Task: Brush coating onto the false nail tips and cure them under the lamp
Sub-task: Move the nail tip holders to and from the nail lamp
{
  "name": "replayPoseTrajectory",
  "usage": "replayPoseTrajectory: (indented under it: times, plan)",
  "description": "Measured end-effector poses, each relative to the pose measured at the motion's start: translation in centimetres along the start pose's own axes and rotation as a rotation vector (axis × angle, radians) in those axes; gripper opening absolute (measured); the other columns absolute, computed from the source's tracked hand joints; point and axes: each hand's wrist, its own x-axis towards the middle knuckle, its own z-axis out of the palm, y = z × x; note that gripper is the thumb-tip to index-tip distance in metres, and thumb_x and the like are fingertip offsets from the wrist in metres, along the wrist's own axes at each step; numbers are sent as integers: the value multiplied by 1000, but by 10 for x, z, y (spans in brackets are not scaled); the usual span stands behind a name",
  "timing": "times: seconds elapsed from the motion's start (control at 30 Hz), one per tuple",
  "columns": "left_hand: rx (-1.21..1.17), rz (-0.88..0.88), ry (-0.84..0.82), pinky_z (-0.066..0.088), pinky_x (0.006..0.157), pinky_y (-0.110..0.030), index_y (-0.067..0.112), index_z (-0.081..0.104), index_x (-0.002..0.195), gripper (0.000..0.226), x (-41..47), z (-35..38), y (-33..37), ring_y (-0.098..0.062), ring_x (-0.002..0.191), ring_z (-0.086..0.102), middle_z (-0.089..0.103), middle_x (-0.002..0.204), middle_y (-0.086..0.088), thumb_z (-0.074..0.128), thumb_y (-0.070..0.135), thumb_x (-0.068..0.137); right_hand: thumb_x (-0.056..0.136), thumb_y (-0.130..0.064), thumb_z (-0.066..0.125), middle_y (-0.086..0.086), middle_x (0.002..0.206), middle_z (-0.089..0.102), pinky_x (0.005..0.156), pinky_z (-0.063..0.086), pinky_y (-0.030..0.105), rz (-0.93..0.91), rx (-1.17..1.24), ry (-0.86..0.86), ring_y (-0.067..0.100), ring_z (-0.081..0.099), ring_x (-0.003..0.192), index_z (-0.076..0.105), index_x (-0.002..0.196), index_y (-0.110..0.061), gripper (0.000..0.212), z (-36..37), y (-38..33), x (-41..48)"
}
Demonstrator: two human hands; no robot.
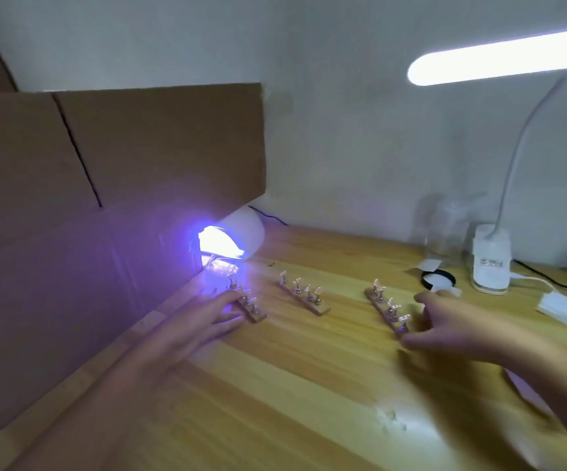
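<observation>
Head view, far left: cardboard screen (105,164) standing along the table (275,385) edge, probably to block glare.
Curing lamp (241,232): lit violet, tucked at the screen's end, mouth turned toward the work.
Left hand (204,317): open, fingers straight and flat on the wood, tips touching the side of the left holder (250,307).
Left holder: wooden strip just outside the lamp mouth, far end bathed in violet; likely lined up to slide in or out lengthwise.
False nail tips (297,282): clear, perched on small stands along all three strips, raised so coating can be reached from every side.
Middle holder (304,297): lying free, touched by neither hand, apparently waiting its turn.
Right holder (389,311): well apart from the lamp.
Right hand (452,328): thumb and forefinger curled to either side of the right holder's near end, seemingly pinching it; contact blurred.
Desk lamp (491,260): switched on at the right, arched over the work for light.
Brush: none visible.
Step, as a guess: shuttling strips for curing.
</observation>
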Motion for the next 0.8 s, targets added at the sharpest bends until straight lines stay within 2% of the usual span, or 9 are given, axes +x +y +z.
replayPoseTrajectory:
  times: [0.13, 0.23, 0.3, 0.4, 0.47, 0.57, 0.63, 0.73, 0.8]
  plan:
    - [-110, -37, -49, 58, 85, -25, -2, 64, 120, 29, 14, 10, 7, -26, 108, 68, 64, 128, -7, 58, 14, 96, 81, -28, 67, 6, 113, 48, 81, 45, 27, -76, -20, 1, 19, 52, 99, 54, 114, -13, 39, 8, -15, 16]
    - [-221, -66, -140, 59, 76, -23, 1, 69, 106, 21, 19, 21, 9, -24, 97, 73, 72, 115, -7, 53, 11, 97, 84, -24, 65, 7, 116, 51, 89, 46, 32, -117, 8, 58, 23, 56, 103, 55, 123, -10, 42, 10, -27, 38]
    - [-315, -117, -177, 60, 71, -24, 2, 66, 105, 21, 20, 30, 11, -26, 91, 74, 74, 109, -9, 49, 13, 98, 87, -22, 64, 7, 113, 50, 83, 43, 27, -175, 57, 79, 23, 55, 100, 57, 123, -10, 39, 9, -39, 52]
    - [-405, -167, -208, 61, 75, -30, 5, 64, 99, 19, 20, 44, 13, -29, 92, 73, 74, 107, -13, 47, 11, 98, 85, -15, 66, 11, 115, 49, 82, 41, 26, -296, 114, 3, 24, 54, 99, 58, 123, -5, 40, 9, -58, 68]
    - [-428, -179, -201, 60, 77, -30, 7, 63, 92, 17, 19, 51, 14, -29, 95, 69, 72, 103, -15, 47, 10, 97, 83, -20, 71, 10, 115, 50, 85, 44, 29, -347, 127, -63, 24, 54, 100, 56, 121, -5, 44, 11, -66, 73]
    - [-457, -207, -233, 59, 78, -31, 4, 64, 87, 14, 15, 58, 15, -27, 93, 70, 73, 100, -17, 52, 11, 87, 77, -44, 78, 3, 115, 48, 83, 43, 28, -315, 148, -86, 19, 51, 101, 54, 121, -15, 57, 15, -67, 72]
    - [-480, -249, -270, 60, 77, -36, -2, 64, 98, 30, 10, 62, 15, -27, 95, 71, 74, 100, -19, 59, 16, 73, 73, -57, 77, 2, 118, 46, 90, 40, 27, -246, 155, -9, 18, 47, 110, 52, 122, -17, 68, 22, -64, 63]
    - [-527, -367, -305, 58, 74, -45, -9, 54, 121, 65, 0, 78, 10, -35, 112, 62, 64, 121, -28, 69, 11, 61, 72, -65, 72, 3, 120, 48, 95, 39, 30, -171, 77, 170, 21, 46, 115, 51, 124, -16, 74, 33, -51, 41]
    - [-571, -417, -329, 57, 71, -49, -13, 54, 121, 85, -9, 85, 2, -38, 114, 60, 64, 120, -30, 84, 0, 42, 72, -69, 68, 1, 117, 49, 92, 40, 31, -166, 35, 236, 20, 48, 111, 52, 124, -17, 75, 38, -40, 21]
